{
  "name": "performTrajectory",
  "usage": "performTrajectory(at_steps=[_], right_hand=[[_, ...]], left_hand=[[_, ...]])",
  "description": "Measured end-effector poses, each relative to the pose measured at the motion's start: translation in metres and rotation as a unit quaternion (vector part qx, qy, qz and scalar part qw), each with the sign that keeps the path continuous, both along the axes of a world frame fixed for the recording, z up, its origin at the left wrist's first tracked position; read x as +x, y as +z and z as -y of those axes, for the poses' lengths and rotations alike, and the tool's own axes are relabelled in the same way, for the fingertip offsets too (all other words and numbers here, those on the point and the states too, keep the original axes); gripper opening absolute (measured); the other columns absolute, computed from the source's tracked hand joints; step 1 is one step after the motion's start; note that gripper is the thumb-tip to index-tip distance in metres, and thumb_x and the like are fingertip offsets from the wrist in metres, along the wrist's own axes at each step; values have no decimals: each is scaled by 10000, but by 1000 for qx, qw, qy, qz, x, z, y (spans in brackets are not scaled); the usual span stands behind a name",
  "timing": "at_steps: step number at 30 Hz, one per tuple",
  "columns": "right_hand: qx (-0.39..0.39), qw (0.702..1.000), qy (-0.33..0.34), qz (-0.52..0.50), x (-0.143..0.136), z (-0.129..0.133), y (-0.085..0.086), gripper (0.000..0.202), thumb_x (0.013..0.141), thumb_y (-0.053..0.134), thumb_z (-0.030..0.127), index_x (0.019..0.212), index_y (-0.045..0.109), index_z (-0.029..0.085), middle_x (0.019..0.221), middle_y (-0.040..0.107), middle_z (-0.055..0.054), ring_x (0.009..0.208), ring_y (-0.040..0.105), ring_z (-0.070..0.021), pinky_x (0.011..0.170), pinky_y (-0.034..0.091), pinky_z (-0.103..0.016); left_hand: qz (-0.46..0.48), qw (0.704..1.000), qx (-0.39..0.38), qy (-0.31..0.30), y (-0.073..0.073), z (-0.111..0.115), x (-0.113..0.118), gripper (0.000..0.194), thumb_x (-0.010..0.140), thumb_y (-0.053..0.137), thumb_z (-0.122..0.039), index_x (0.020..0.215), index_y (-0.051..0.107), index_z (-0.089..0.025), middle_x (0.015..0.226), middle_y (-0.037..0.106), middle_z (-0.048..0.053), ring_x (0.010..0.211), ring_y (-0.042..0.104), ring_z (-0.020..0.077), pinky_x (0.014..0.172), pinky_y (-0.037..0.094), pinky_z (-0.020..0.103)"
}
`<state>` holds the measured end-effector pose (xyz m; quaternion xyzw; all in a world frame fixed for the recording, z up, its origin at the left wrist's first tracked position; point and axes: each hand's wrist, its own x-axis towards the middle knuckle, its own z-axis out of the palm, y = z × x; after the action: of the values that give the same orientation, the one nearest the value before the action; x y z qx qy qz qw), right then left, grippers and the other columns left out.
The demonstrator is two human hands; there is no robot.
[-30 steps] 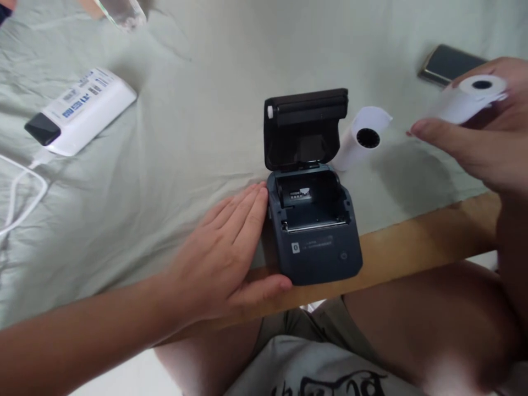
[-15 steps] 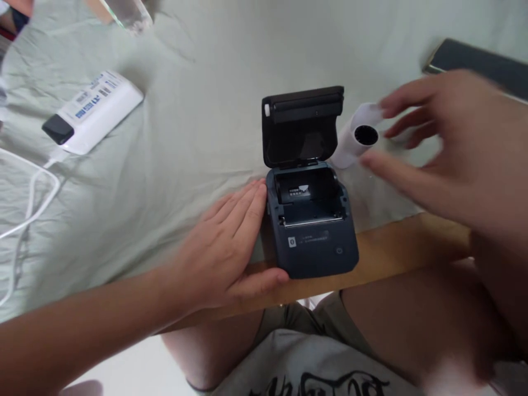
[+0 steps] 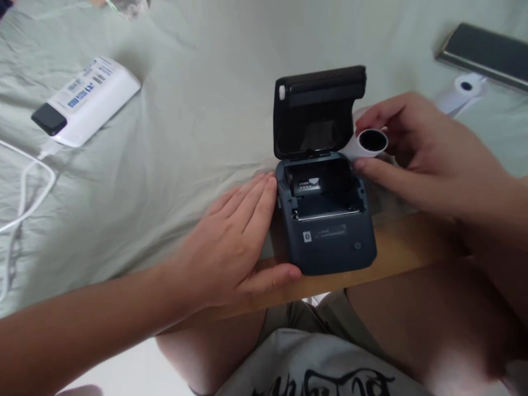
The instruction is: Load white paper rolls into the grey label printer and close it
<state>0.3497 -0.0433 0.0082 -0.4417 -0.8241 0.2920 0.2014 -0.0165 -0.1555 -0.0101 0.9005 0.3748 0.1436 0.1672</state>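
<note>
Over the past second, let go of the far paper roll (image 3: 451, 100), now lying on the cloth (image 3: 206, 99) beyond the right knuckles and just beside the phone (image 3: 487, 55), and came across to the near paper roll (image 3: 363, 149) with the right hand (image 3: 437, 154). Now clamped on that near paper roll, thumb along the side toward the body, fingertips on the opposite side, dark core facing up between them. Cannot tell whether lifted or only tipped, with the lower part hidden behind the printer (image 3: 336, 242). Just left of the right thumb, the printer's bay (image 3: 330, 203) exposed and its lid (image 3: 319, 115) standing open. At the left hand (image 3: 235, 247), hardly any change: fingers together and flat, tips against the printer's left side, thumb apart at the front corner, bracing rather than gripping, to judge by the pose. Well off to the left of those fingers, the white power bank (image 3: 88, 104) with its cable (image 3: 49, 176). In meaning, by judgement, a switch of handling from one roll to the other, with steady support on the printer throughout.
</note>
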Motion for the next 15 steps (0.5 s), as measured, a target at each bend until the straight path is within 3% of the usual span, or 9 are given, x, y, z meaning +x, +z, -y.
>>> performTrajectory(at_steps=[3,7,11,15], right_hand=[[-3,1000,-10,-9,2,4,4,454,1171,701,520,1573,661,312,1318,754,-61,1048,715,-140,835,580,-317],[12,1000,-5,16,3,7,11,391,1143,760,585,1400,783,292,1348,798,-61,1065,734,-155,938,628,-400],[-17,1000,-2,-11,2,9,10,444,1150,686,457,1571,745,325,1287,788,-61,1051,740,-158,857,592,-366],[10,1000,-12,6,0,7,5,405,1094,764,478,1444,760,273,1338,780,-73,991,693,-138,882,614,-386]], left_hand=[[9,1000,-3,-2,-2,0,1,1145,1322,458,-870,2008,309,35,2033,451,426,1951,468,567,1582,494,731],[13,1000,-14,0,-2,-1,1,1138,1310,489,-861,2033,309,-2,2050,438,397,1962,457,554,1594,482,730],[5,1000,-14,3,1,0,0,1134,1313,493,-851,2040,286,-5,2040,450,409,1953,467,565,1577,501,758],[-3,1000,12,10,-1,4,3,1085,1342,397,-834,2003,324,23,2013,498,417,1927,516,564,1575,504,716]])
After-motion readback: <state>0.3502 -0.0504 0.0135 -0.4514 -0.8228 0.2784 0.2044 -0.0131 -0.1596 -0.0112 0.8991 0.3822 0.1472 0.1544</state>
